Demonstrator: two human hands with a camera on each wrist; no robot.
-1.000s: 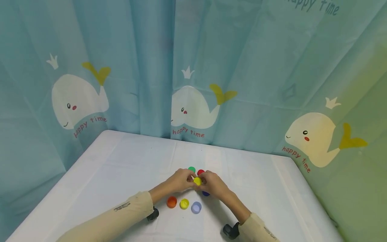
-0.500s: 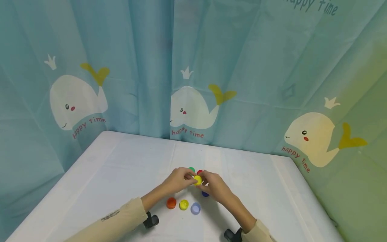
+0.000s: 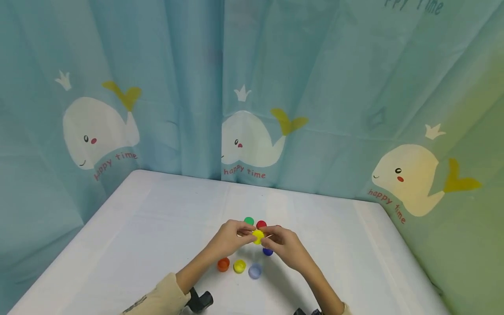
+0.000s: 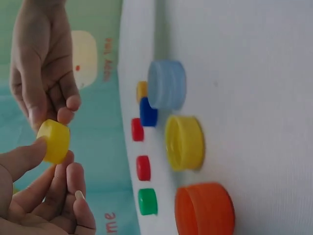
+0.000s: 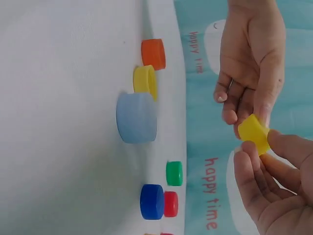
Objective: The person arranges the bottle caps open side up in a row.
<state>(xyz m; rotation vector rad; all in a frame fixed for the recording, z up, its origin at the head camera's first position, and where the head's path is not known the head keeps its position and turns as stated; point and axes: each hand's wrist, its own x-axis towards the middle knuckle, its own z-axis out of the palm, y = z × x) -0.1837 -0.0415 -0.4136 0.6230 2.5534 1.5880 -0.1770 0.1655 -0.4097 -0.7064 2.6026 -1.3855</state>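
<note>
Yellow cap (image 3: pixel 257 237), pinched by the fingers of both left hand (image 3: pixel 230 239) and right hand (image 3: pixel 289 250), raised over the counter (image 3: pixel 157 227); unequal pressure, I judge, could flip it out, knocking the dark blue cap (image 3: pixel 267 251) beneath the fingers or the red cap (image 3: pixel 261 225) beyond them

three caps (image 3: pixel 239 266) lie on the table (image 3: pixel 157 218), other caps (image 3: pixel 261 224) behind them.

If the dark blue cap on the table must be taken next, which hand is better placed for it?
Probably the right hand: in the head view, the dark blue cap shows close beside it; the left hand is farther off. Both hands hold the raised yellow cap, so neither is free.
</note>
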